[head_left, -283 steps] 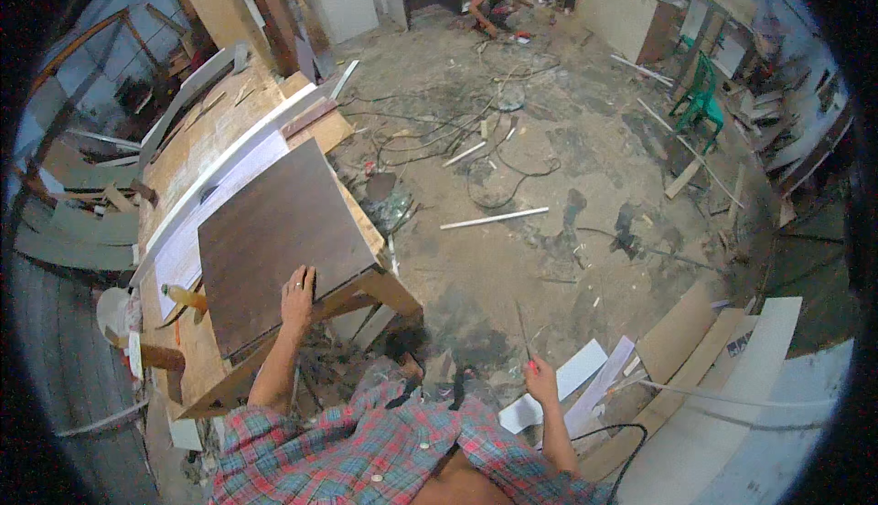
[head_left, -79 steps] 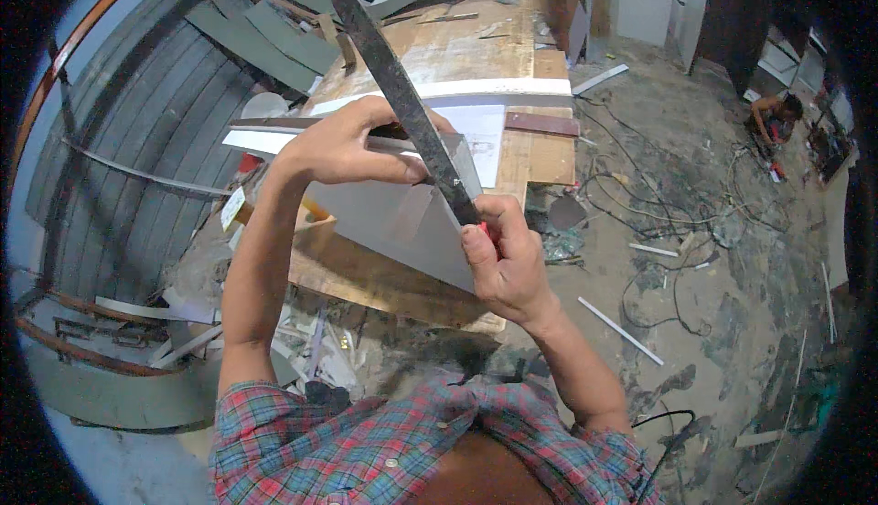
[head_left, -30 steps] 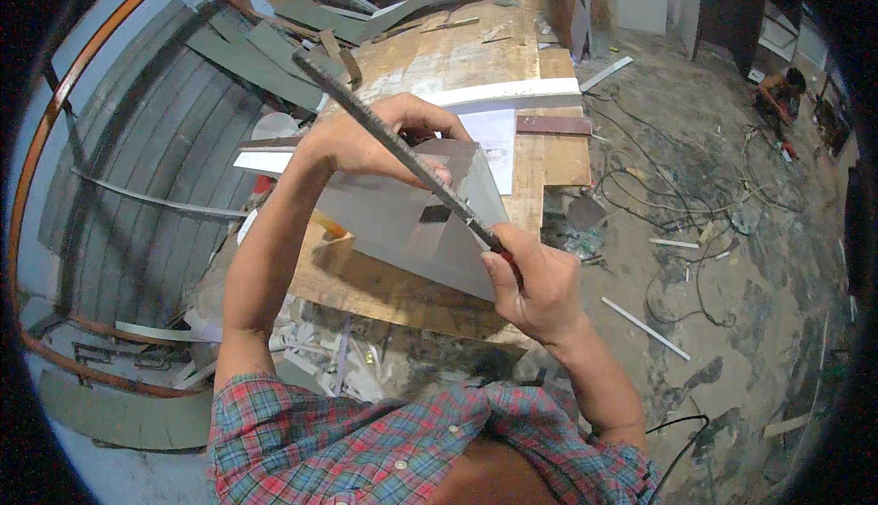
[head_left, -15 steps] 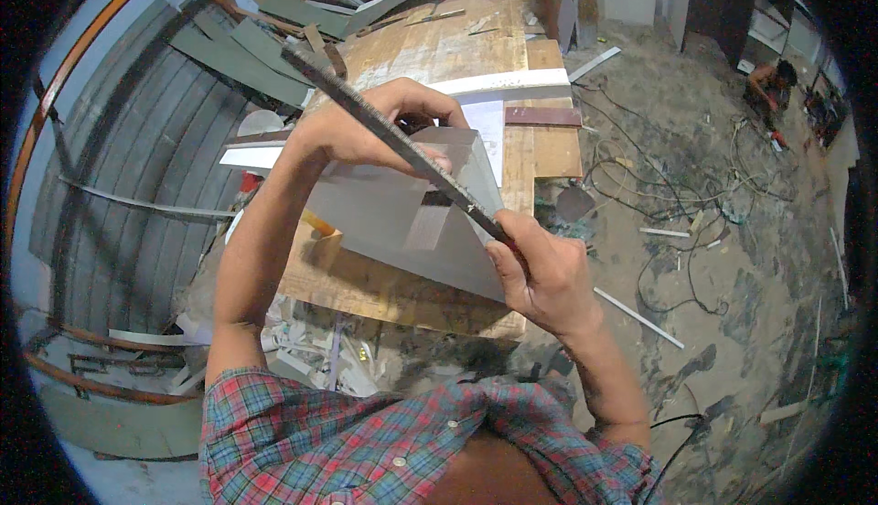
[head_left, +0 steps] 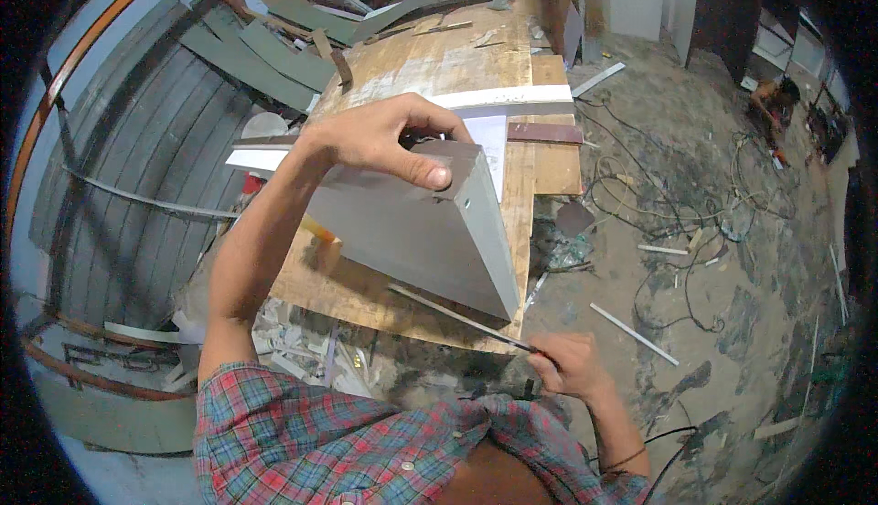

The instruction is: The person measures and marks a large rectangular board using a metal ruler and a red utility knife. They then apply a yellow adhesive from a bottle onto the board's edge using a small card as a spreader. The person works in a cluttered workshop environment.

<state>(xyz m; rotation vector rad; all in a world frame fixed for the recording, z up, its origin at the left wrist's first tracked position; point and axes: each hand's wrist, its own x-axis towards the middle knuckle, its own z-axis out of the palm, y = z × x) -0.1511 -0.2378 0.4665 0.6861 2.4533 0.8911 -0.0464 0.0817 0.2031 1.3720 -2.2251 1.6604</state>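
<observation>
A grey box-like panel piece [head_left: 402, 231] stands tilted on the wooden worktable [head_left: 439, 66], with a small hole near the top of its narrow right side. My left hand [head_left: 389, 139] grips its upper corner, thumb on the near face and fingers over the far edge, partly hidden. Low to the right, my right hand [head_left: 572, 368] is closed round the handle of a long, thin flat file [head_left: 457, 316]. The file points left along the panel's lower edge; whether it touches the panel I cannot tell. Something yellow [head_left: 317, 230] lies beside the panel's left part.
A white strip [head_left: 512, 97], a dark red strip [head_left: 544, 133] and a paper sheet [head_left: 491, 144] lie beyond the panel. Cables [head_left: 668, 308] and a white strip [head_left: 636, 334] lie on the floor at right. Another person [head_left: 773, 107] crouches far right. Offcuts [head_left: 302, 349] are heaped at lower left.
My right hand has brought the file down and toward me, from across the panel's top to beside its lower edge. My left hand keeps its hold on the corner.
</observation>
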